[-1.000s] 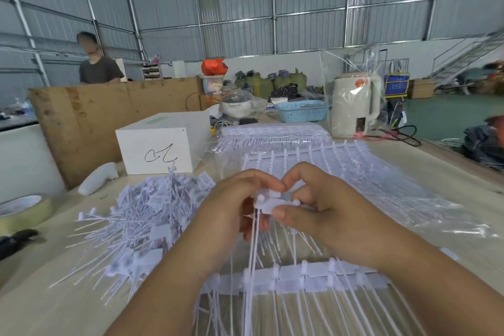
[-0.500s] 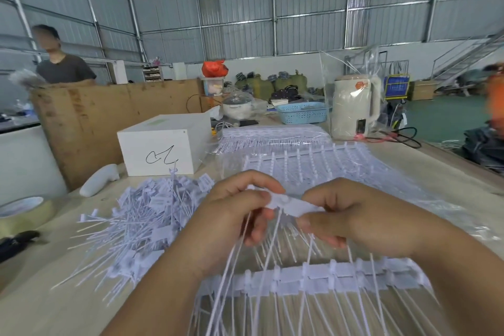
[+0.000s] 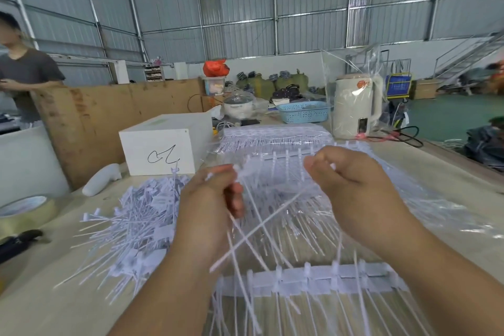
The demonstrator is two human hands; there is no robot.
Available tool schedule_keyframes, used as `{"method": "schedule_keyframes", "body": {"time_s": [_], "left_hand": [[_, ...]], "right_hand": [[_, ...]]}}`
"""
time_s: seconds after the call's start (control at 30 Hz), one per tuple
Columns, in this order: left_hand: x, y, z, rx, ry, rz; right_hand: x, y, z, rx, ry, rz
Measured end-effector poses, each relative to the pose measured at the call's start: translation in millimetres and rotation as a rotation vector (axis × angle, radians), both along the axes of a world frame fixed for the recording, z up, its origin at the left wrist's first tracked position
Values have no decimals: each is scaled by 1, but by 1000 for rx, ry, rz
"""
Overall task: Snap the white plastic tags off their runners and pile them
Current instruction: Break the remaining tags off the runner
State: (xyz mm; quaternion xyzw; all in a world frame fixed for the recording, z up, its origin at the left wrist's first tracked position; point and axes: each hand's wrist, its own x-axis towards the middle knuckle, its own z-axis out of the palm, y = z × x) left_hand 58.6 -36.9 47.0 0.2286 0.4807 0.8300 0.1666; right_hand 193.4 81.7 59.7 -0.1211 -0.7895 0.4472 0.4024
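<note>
Both hands are raised above the tabletop (image 3: 450, 172), held apart. The left hand (image 3: 210, 207) has its fingers curled round several white tags (image 3: 245, 229), whose thin tails cross and hang downward. The right hand (image 3: 351, 183) pinches one tag head; detail there is blurred. A runner strip (image 3: 321, 278) of unsnapped tags lies below the hands. The pile of loose tags (image 3: 131, 229) lies left, near a white box (image 3: 163, 144).

A white box (image 3: 163, 144) with a black scribble sits left of centre, with a roll of tape (image 3: 26, 211) at the left edge. Further back, right of centre, stand a blue basket (image 3: 304, 112) and a cream kettle (image 3: 356, 106) wrapped in clear plastic. A person in a dark shirt (image 3: 24, 73) stands behind a brown board (image 3: 109, 114) at upper left.
</note>
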Motion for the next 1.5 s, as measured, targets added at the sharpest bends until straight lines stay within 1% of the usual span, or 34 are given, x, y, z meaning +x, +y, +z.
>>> {"method": "schedule_keyframes", "body": {"time_s": [0.03, 0.1, 0.2, 0.27, 0.33, 0.4, 0.47, 0.53, 0.6, 0.67, 0.7, 0.73, 0.8, 0.87, 0.93, 0.97, 1.07, 1.13, 1.2, 1.27, 1.3, 1.33, 1.4, 1.43, 1.5], "left_hand": [[-4, -2, 0, -6, 22, -6], [-6, -5, -1, -63, 148, -50], [2, -7, -1, -169, 358, -231], [6, -8, 0, -210, 417, -350], [9, -9, 2, -232, 423, -384], [11, -7, 2, -222, 385, -344], [16, -3, 0, -186, 300, -257], [22, 3, -2, -153, 168, -197], [21, 5, -2, -99, 6, -181], [9, 2, 1, -35, -180, -180], [2, 0, 2, -30, -188, -165], [-2, -2, 2, -61, -119, -138], [-3, -5, 2, -169, 145, -97], [4, -4, 0, -223, 373, -190], [10, -4, -2, -260, 481, -303], [10, -5, -2, -283, 507, -324], [10, -5, -3, -276, 504, -366], [12, -5, -5, -232, 501, -397], [13, -5, -7, -216, 543, -398], [15, -4, -8, -176, 550, -433], [16, -4, -7, -145, 532, -468], [16, -4, -7, -115, 506, -510], [17, -6, -4, -100, 453, -560], [17, -6, -4, -135, 434, -551], [17, -5, -5, -249, 431, -497]], "right_hand": [[3, 1, 1, -10, -24, 55], [6, -1, 0, 1, -118, 179], [4, -2, -2, 37, -196, 258], [5, 2, -2, 91, -260, 294], [6, 4, -2, 121, -301, 320], [4, 4, -4, 129, -261, 280], [-2, 2, -8, 177, -183, 179], [-8, -3, -12, 313, -141, 29], [-10, -10, -14, 446, -105, -107], [-9, -15, -13, 520, -50, -174], [-9, -15, -12, 513, -34, -177], [-9, -15, -10, 466, -36, -144], [-9, -13, -9, 305, -62, 17], [-6, -8, -7, 189, -126, 155], [-4, -3, -7, 100, -160, 230], [-3, -1, -6, 46, -165, 249], [-4, 2, -9, -96, -152, 272], [-8, 2, -13, -97, -126, 227], [-13, -2, -18, -108, -109, 210], [-17, -3, -23, -165, -86, 299], [-19, -1, -25, -168, -110, 332], [-20, 2, -25, -151, -144, 319], [-21, 7, -28, -14, -200, 227], [-23, 12, -32, 94, -197, 175], [-18, 29, -37, 164, -179, 172]]}}
